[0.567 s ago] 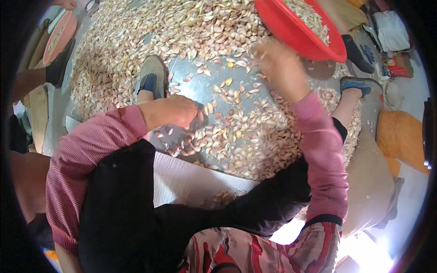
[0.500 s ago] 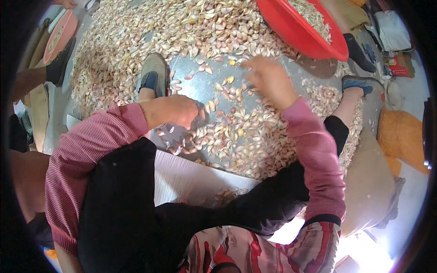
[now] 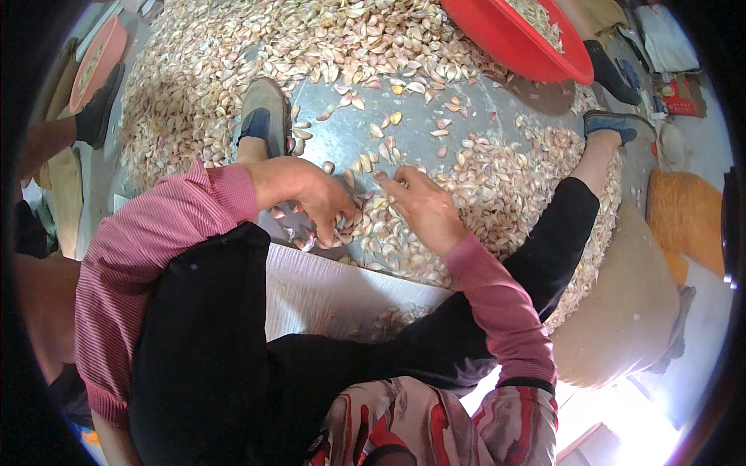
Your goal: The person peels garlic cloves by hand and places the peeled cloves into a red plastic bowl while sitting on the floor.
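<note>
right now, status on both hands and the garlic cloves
Left hand down among garlic cloves. Right hand close by, grip unclear. Grey-blue shoe standing amid cloves.

Both hands at loose garlic cloves, left fingers possibly around one, red basin beyond.

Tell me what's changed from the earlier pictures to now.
The right hand came from near the red basin, back and leftward, close to the left hand, which now reaches down to the cloves. Whether either grips one is unclear. Basin and shoes stayed put.
</note>
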The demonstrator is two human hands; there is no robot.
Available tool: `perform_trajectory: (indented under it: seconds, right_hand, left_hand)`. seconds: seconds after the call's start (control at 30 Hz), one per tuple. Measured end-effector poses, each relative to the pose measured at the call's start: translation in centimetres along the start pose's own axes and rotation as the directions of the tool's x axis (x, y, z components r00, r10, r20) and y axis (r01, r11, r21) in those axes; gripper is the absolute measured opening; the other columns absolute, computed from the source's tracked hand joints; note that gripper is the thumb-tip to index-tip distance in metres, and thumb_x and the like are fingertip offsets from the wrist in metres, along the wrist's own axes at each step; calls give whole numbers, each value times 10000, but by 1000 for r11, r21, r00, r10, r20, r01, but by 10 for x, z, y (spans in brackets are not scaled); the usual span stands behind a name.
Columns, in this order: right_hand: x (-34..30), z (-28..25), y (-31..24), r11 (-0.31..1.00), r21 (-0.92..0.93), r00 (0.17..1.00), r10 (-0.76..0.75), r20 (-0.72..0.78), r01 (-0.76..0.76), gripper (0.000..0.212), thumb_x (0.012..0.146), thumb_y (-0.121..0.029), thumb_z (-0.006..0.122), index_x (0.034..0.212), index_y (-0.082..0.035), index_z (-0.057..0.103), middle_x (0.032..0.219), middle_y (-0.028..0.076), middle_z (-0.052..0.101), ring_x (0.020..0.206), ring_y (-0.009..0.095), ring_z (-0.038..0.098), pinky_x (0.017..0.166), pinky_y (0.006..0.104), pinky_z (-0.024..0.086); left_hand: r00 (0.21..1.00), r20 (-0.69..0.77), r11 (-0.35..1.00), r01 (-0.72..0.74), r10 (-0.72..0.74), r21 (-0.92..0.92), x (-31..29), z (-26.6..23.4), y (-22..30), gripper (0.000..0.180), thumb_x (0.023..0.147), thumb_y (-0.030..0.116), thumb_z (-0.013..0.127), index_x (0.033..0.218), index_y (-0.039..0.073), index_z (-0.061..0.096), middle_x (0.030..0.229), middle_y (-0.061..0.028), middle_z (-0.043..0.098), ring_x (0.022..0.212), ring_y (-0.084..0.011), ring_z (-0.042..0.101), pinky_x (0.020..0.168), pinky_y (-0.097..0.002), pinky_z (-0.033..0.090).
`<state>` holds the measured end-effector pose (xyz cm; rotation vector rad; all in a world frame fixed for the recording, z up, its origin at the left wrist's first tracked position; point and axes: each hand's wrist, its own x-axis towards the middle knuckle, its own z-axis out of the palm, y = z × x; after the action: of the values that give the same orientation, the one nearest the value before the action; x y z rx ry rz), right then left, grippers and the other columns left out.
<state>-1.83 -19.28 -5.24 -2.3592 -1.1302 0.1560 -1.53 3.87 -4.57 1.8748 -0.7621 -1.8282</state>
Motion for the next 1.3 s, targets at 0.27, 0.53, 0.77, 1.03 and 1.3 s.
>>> perform_trajectory:
  seconds: [0.27,0.53,0.77,1.03,1.3]
  right_hand:
    - [-45,2,41,865,468,979,206,-4,-180,209,923,-76,569,1105,-1,637,856,136,653,694,188,626,601,299,492]
    - [-59,-27,14,937,142,948,314,50,-318,217,860,-67,624,1075,-60,650,931,110,651,805,220,643,709,348,505]
    - [-17,1,-29,994,-102,999,-38,-24,36,318,777,-94,666,1092,-107,631,1105,81,557,1038,267,552,883,395,457]
    - [-59,8,8,983,77,964,146,221,-167,202,833,-38,533,1004,-59,639,918,175,598,801,349,627,743,423,519]
    - [-72,-41,-3,923,-8,912,380,156,-384,243,895,-206,601,1083,-62,654,904,150,672,810,311,652,726,394,515]
  left_hand:
    - [997,-46,984,65,-58,165,-8,3,-5,386,782,315,742,997,12,636,818,-152,653,762,-296,648,613,-409,509]
    - [996,-30,986,93,-89,138,-18,-1,7,469,767,332,747,1076,6,612,852,-171,667,639,-267,657,539,-390,523]
    - [995,47,995,83,-85,47,-20,-2,24,798,751,345,777,1394,59,399,1018,-188,673,938,-327,646,787,-417,507]
    - [996,78,995,26,-33,97,-12,5,11,863,745,387,780,1443,86,372,1212,-218,605,1120,-367,576,932,-420,445]
    - [997,10,990,78,-79,118,-26,0,24,744,750,377,761,1375,96,471,924,-159,695,791,-287,666,709,-388,508]
